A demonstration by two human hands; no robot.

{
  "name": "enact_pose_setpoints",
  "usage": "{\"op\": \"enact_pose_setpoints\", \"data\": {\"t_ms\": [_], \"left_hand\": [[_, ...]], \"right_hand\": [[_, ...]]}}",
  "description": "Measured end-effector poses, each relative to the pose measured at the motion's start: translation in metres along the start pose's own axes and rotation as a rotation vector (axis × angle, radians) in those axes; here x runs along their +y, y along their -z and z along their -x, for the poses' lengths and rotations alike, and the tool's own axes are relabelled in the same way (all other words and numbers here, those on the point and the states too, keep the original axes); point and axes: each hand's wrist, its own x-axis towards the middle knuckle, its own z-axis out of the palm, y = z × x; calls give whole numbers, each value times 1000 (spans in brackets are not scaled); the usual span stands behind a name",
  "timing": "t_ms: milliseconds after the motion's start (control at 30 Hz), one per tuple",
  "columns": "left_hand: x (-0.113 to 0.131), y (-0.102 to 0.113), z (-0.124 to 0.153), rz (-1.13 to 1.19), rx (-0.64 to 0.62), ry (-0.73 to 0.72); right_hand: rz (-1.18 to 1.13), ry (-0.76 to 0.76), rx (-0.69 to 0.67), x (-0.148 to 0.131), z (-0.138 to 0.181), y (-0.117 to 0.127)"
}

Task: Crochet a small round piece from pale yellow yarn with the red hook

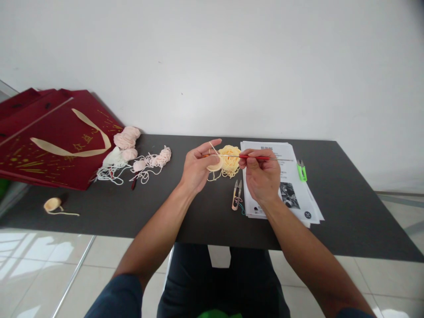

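My left hand (198, 167) pinches a small round piece of cream crochet (215, 165) between thumb and fingers. A strand of yarn runs up over its raised index finger. My right hand (263, 172) is closed on a crochet hook (255, 157) with a red grip, held level. The hook's metal shaft points left and reaches the crochet piece at my left fingers; its tip is too small to make out. Behind the piece, a loose ball of yellow yarn (231, 160) lies on the dark table (205, 221).
Thread snips (236, 195) lie below the yarn ball. Printed sheets (274, 210) sit under my right hand, with green snips (301, 171) at their edge. To the left are pink yarn (126, 138), white yarn (113, 158), red gift bags (59, 137) and a small cream crochet cup (52, 204).
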Motion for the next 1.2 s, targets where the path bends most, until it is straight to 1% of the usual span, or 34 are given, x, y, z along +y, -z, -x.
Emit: {"op": "enact_pose_setpoints", "data": {"t_ms": [67,167,300,433,533,667,767,867,1000,1200], "left_hand": [[0,1,0,-11,-8,-8],[1,3,1,-16,-21,4],[4,2,2,-6,-46,46],[5,3,1,28,-93,81],[4,6,-1,64,-126,108],[3,9,-2,85,-142,105],[1,7,0,3,-125,56],[-2,3,2,-124,-64,-26],[-6,0,2,-197,20,-86],[-11,-3,5,-243,50,-159]], "right_hand": [[24,23,-21,1,1,2],[-13,32,-58,0,1,3],[-80,10,-90,-3,0,2],[-71,-22,-85,-7,-1,0],[-74,-91,-71,-8,-3,1],[-192,-247,-71,-7,-5,4],[-251,-343,-51,-2,-4,5],[-244,-375,0,3,0,1],[-200,-344,50,7,9,-11],[-137,-294,88,8,15,-19]]}}
